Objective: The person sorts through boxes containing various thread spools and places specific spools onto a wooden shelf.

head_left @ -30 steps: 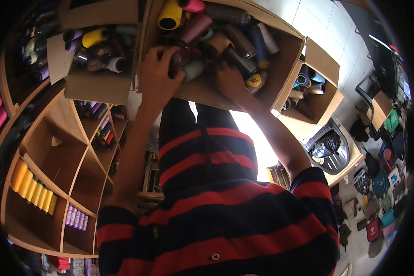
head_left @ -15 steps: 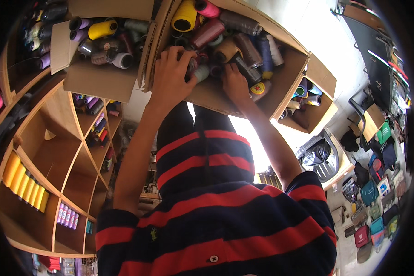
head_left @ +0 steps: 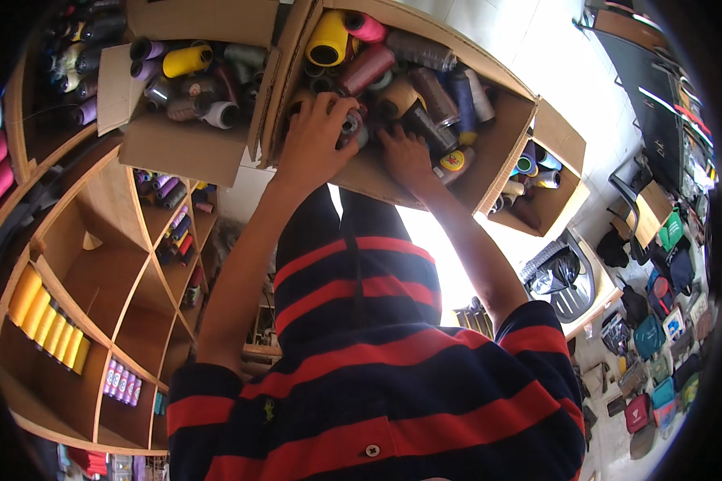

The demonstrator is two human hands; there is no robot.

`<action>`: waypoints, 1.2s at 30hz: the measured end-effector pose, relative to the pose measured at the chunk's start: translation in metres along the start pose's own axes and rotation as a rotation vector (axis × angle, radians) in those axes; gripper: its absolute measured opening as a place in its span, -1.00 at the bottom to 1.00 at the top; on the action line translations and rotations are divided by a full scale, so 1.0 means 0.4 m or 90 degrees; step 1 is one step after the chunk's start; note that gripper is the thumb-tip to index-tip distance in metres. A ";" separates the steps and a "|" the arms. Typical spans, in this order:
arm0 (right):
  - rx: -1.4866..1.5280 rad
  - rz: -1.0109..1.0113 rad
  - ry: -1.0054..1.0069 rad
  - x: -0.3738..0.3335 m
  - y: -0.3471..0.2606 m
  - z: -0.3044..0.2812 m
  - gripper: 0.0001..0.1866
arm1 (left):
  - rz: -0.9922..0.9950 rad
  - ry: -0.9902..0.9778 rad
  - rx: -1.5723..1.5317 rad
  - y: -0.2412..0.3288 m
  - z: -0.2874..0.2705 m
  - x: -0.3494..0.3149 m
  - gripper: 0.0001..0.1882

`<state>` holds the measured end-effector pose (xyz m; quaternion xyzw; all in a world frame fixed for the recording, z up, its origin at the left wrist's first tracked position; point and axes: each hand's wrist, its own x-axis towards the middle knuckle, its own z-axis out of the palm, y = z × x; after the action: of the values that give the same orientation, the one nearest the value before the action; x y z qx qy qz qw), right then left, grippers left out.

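Both of my hands reach into a cardboard box (head_left: 497, 164) full of thread cones. At the box's left side, my left hand (head_left: 314, 143) is curled round a pale grey thread spool (head_left: 351, 126), whose end shows between thumb and fingers. My right hand (head_left: 407, 159) lies to the right of it with the fingers apart, next to a black thread cone (head_left: 427, 132); nothing shows in its grip. Around them lie a maroon cone (head_left: 367, 69), a yellow cone (head_left: 327, 40), a tan cone (head_left: 399, 99) and a blue cone (head_left: 462, 108).
On the left stands a second open box (head_left: 176, 156) of cones, above a wooden shelf unit (head_left: 108, 321) with yellow spools (head_left: 52, 325). A smaller box (head_left: 565, 180) sits at the right. Beyond it are a black chair (head_left: 565, 276) and several bags (head_left: 648, 337) on the floor.
My right hand has drawn back slightly to the left, its fingers now more spread. My left hand has shifted a little right and down, with the grey spool's end now turned into view.
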<state>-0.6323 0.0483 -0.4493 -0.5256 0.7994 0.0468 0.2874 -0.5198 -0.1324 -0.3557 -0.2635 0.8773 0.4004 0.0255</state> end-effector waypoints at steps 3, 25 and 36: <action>0.031 0.022 -0.056 0.013 0.003 0.002 -0.56 | 0.004 -0.002 0.000 -0.003 0.003 -0.003 -0.49; 0.097 0.134 0.057 0.021 0.000 0.026 -0.34 | 0.015 0.050 -0.003 -0.006 0.019 -0.022 -0.48; 0.247 0.327 -0.074 0.070 -0.010 0.004 -0.18 | 0.028 0.073 -0.029 -0.013 0.026 -0.022 -0.49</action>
<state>-0.6361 0.0242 -0.4641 -0.2389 0.8820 -0.0059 0.4061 -0.5114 -0.1238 -0.3641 -0.2669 0.8735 0.4052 -0.0401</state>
